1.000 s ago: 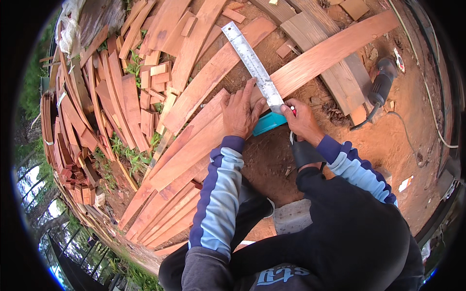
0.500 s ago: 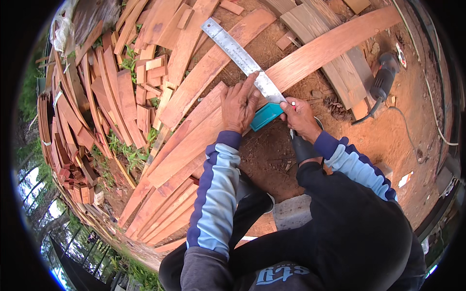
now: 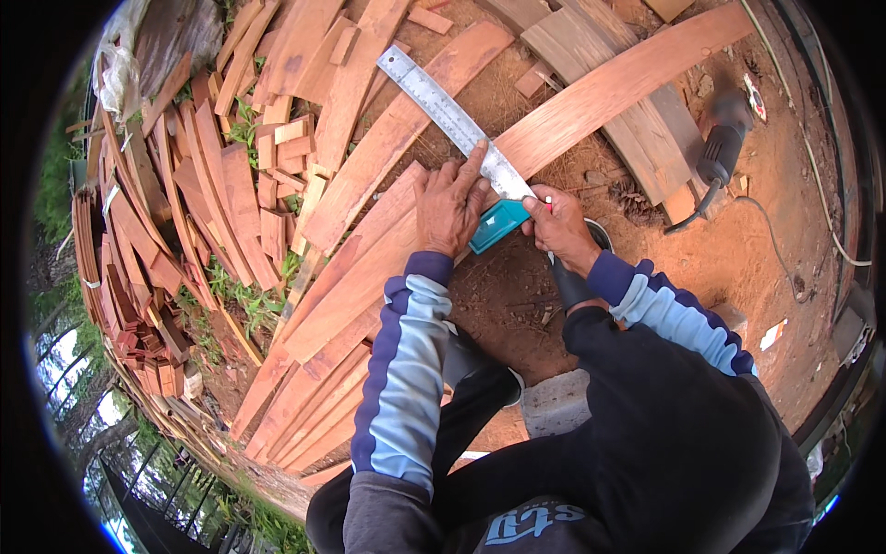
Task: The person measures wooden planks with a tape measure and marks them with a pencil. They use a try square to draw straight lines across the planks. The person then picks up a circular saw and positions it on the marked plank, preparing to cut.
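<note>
A try square with a steel blade point(image 3: 452, 115) and teal handle point(image 3: 498, 225) lies across the near end of a long reddish wooden board point(image 3: 609, 97). My left hand point(image 3: 448, 208) grips the square beside its handle, its index finger stretched along the blade. My right hand point(image 3: 563, 231) is closed at the blade's near end, by the handle. Between its fingers is a slim pen-like stick point(image 3: 548, 200) with white and red at one end; the rest is mostly hidden by the hand.
The board rests across grey-brown planks point(image 3: 637, 138). An angle grinder point(image 3: 723, 148) with a cord lies on the dirt at right. Several cut boards point(image 3: 360, 249) and small wood offcuts point(image 3: 286, 148) are piled at left. A concrete block point(image 3: 556, 404) sits between my legs.
My right hand has shifted slightly left and closer to the blade edge. My left hand stays on the square. The whole view has shifted slightly.
</note>
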### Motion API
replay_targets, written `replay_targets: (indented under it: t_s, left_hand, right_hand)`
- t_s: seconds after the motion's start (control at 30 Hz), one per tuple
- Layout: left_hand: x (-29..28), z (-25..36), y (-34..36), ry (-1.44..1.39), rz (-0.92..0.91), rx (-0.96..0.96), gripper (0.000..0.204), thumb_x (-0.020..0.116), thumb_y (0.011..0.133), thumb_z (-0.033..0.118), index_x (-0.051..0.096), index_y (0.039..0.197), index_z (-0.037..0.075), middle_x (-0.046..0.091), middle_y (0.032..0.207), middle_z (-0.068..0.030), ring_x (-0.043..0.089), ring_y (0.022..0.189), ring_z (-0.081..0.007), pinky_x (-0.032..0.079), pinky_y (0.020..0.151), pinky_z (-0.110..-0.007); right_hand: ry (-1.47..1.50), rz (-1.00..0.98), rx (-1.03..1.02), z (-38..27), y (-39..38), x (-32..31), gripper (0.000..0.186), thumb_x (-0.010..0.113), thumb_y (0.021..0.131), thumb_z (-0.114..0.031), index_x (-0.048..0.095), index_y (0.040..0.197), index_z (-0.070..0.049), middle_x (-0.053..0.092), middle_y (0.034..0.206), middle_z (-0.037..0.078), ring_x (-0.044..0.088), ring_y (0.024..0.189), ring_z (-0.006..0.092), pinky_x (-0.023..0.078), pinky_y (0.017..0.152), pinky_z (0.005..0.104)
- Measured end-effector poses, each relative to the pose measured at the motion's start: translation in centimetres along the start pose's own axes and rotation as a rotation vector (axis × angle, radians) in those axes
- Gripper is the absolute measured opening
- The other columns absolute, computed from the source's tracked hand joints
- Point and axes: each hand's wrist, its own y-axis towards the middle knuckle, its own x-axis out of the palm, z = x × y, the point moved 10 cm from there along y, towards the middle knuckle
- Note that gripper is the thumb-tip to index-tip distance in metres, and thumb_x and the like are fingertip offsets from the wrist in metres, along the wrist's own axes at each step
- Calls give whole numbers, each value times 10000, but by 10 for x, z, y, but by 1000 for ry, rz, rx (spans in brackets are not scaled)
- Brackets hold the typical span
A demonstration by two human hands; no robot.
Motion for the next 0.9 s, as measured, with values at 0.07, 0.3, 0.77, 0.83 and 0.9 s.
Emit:
replay_targets:
  t_s: [0.07,0.3,0.77,0.83,0.9]
  left_hand:
    - [2,-4,0,-10,-24,-29,502,589,938,276,491,1427,214,569,915,-68,552,862,-249,356,915,-402]
    - [2,-6,4,-71,-18,-136,437,605,939,326,573,1361,219,575,826,-77,565,834,-246,367,916,-399]
    - [0,-9,2,-60,67,-145,425,652,904,362,618,1312,247,612,1299,-147,634,954,-258,361,966,-378]
    - [1,-10,2,-68,68,-144,427,658,901,352,619,1311,242,613,1299,-143,632,963,-257,361,965,-375]
    - [1,-12,1,-105,74,-130,432,666,896,341,619,1312,234,613,1300,-139,631,968,-256,361,964,-374]
  right_hand:
    - [-6,7,-2,-1,0,0,267,535,998,-223,575,1158,-12,561,682,2,432,486,28,362,413,186]
    - [5,-1,-34,-2,-2,0,276,530,1001,-224,586,1172,-15,553,681,-15,440,502,25,372,423,182]
    - [19,-20,-31,-3,-2,2,295,544,996,-252,591,1158,-10,560,679,-14,454,506,23,386,427,175]
    - [15,-19,-6,2,-1,1,304,548,995,-252,586,1172,-8,564,682,-9,461,509,25,387,428,176]
    - [34,-18,-9,3,-1,2,323,556,991,-259,580,1189,-6,568,686,-5,467,510,29,389,430,178]
